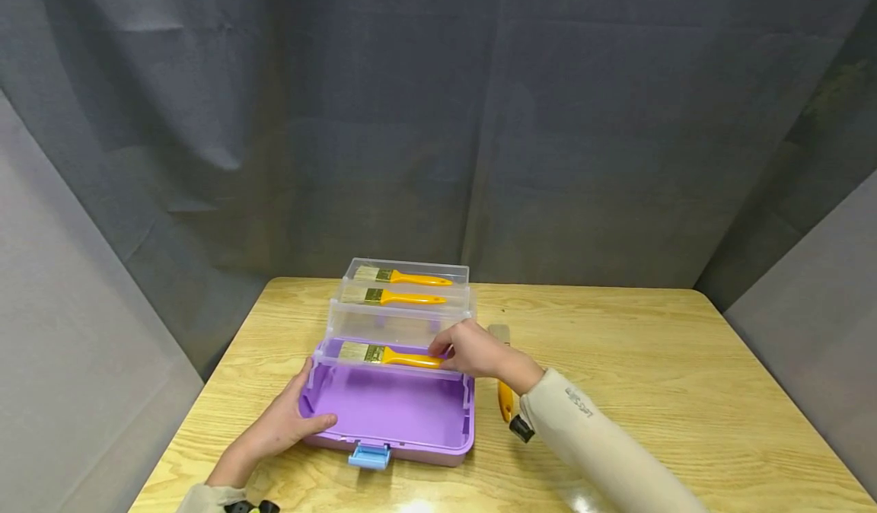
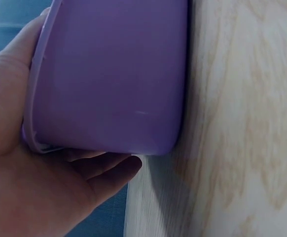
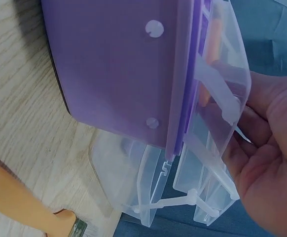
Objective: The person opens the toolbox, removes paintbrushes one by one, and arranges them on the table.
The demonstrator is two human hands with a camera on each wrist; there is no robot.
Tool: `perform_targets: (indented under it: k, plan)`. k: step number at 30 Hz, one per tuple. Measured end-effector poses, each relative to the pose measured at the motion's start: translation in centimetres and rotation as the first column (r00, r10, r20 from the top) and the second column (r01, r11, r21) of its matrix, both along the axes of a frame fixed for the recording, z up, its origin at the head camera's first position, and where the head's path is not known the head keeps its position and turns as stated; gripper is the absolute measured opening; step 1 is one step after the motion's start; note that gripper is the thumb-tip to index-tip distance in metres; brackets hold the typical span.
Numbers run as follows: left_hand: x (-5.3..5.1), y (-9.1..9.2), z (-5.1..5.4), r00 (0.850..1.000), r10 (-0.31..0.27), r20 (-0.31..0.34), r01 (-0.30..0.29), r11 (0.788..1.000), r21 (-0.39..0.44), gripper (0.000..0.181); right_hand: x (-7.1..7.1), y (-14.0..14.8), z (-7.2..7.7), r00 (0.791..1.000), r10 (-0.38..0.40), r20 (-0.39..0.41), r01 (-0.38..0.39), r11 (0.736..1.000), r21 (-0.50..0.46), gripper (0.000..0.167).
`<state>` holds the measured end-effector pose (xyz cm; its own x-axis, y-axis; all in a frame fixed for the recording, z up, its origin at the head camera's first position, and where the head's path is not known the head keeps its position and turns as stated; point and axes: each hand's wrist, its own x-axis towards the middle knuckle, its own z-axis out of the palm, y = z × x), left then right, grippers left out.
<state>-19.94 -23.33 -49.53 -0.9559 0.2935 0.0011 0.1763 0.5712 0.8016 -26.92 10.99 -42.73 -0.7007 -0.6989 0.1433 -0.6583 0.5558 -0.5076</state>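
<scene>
A purple box [image 1: 404,406] stands with its stepped clear trays [image 1: 397,319] unfolded behind it. My left hand [image 1: 277,422] grips the box's left side, thumb over the front rim; the left wrist view shows the palm [image 2: 40,197] against the purple wall [image 2: 114,74]. In the nearest tray lies a paintbrush [image 1: 411,358] with a yellow handle, bristles to the left. My right hand [image 1: 476,349] pinches the end of that handle; in the right wrist view the hand [image 3: 271,143] reaches over the clear tray, its fingertips partly hidden. Two similar brushes, an upper one [image 1: 418,278] and a lower one [image 1: 414,298], lie in the back trays.
Another yellow-handled brush [image 1: 505,400] lies on the wooden table [image 1: 651,361] right of the box, partly beneath my right forearm; its handle [image 3: 20,197] shows in the right wrist view. A blue latch [image 1: 370,456] hangs at the box's front. Dark cloth [image 1: 384,117] stands behind the table.
</scene>
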Motion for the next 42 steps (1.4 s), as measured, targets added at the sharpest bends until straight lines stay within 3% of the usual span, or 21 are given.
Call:
perform_targets:
  k: [10, 13, 17, 27, 42]
  plan:
    - [-0.1, 0.0, -0.1, 1.0, 0.009, 0.026, -0.009, 1.0, -0.009, 0.114, -0.3, -0.3, -0.4, 1.0, -0.008, -0.017, 0.008, 1.0, 0.015, 0.019]
    - [-0.1, 0.0, 0.1, 1.0, 0.008, 0.024, -0.008, 1.0, -0.001, 0.113, -0.3, -0.3, -0.6, 0.999, -0.031, -0.039, 0.03, 0.999, -0.013, 0.019]
    - [0.0, 0.1, 0.5, 1.0, 0.002, 0.022, -0.002, 1.0, 0.015, 0.113, -0.1, -0.1, -0.4, 0.997, -0.08, 0.003, 0.08, 0.992, -0.092, 0.022]
    - [0.0, 0.0, 0.1, 0.999, 0.008, 0.038, -0.008, 1.0, 0.014, 0.114, 0.5, -0.3, -0.2, 0.976, -0.18, 0.126, 0.21, 0.931, -0.298, 0.016]
    - [0.0, 0.0, 0.1, 0.999, 0.006, 0.038, -0.006, 1.0, -0.005, 0.113, 0.8, -0.7, -0.3, 0.936, -0.243, 0.257, 0.331, 0.854, -0.4, 0.02]
